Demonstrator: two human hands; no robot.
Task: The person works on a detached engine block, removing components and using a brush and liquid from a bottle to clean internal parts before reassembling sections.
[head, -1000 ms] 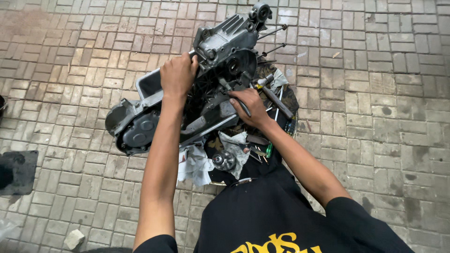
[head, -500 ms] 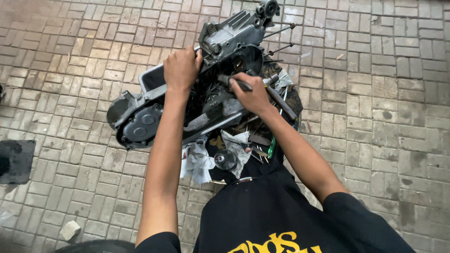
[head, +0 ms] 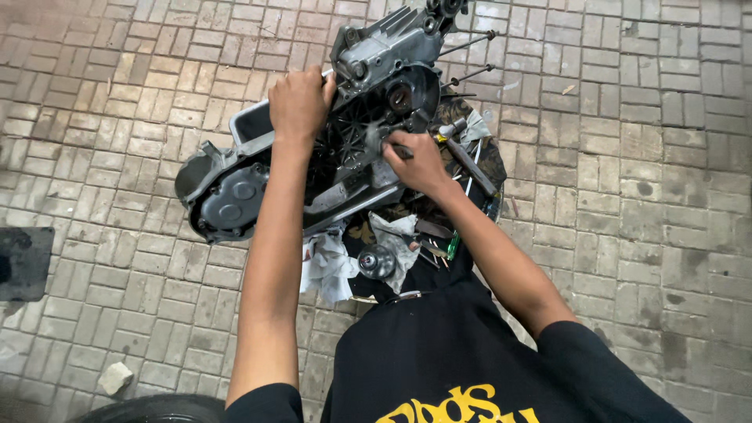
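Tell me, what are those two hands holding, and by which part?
The left hand grips the upper edge of the grey metal engine casing. The right hand closes on a dark tool handle against it.

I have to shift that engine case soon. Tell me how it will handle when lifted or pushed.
The engine case looks like cast metal, so probably heavy and rigid. It is long and propped over a tray, steadied by the left hand, so it may tip. Dark grime suggests a slippery grip. The right hand works at its middle.

both arms extended forward; left hand [head: 299,100] clenched, right hand [head: 419,163] curled
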